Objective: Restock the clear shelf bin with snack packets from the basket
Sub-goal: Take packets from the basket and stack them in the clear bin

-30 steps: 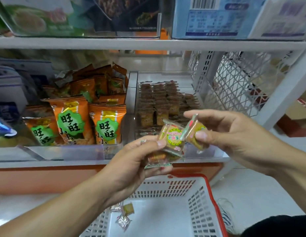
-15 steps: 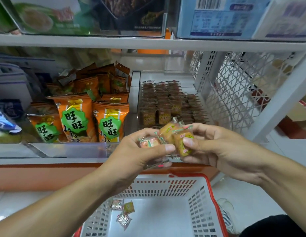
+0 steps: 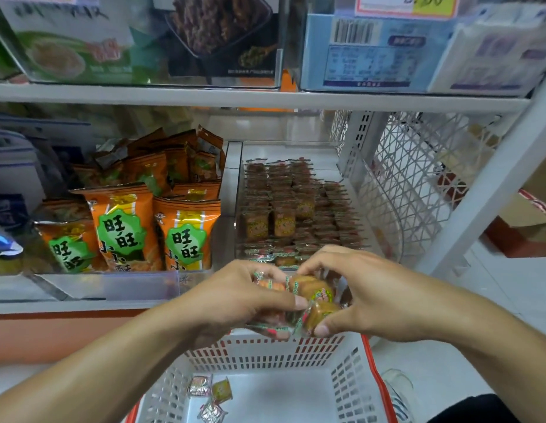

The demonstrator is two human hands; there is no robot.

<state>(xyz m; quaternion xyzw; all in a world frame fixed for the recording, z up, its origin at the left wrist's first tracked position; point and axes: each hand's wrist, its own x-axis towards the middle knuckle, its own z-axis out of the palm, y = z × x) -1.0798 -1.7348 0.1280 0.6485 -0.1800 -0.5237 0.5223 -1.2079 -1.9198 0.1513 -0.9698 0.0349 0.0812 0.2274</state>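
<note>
From the head view, both hands meet just in front of the shelf edge, above the far rim of the basket (image 3: 351, 389). The left hand (image 3: 235, 303) curls its fingers round a small bunch of snack packets (image 3: 314, 296), and the right hand (image 3: 366, 296) pinches the same bunch from the other side — thumb under, fingers over the top. The packets are little squarish cakes in crinkly clear wrap with frilled sealed ends. Just beyond the hands sits the clear shelf bin (image 3: 361, 196), already lined with rows of like packets toward the far end, with the near end less tidy. Three loose packets (image 3: 209, 395) lie on the basket floor, near its left wall. Orange snack bags (image 3: 149, 224) fill the neighbouring bin on the left.

The packets look light and slippery in their film, the cakes inside probably soft and crushable — better held by the flat sides with a gentle squeeze than by the frilled ends.
</note>
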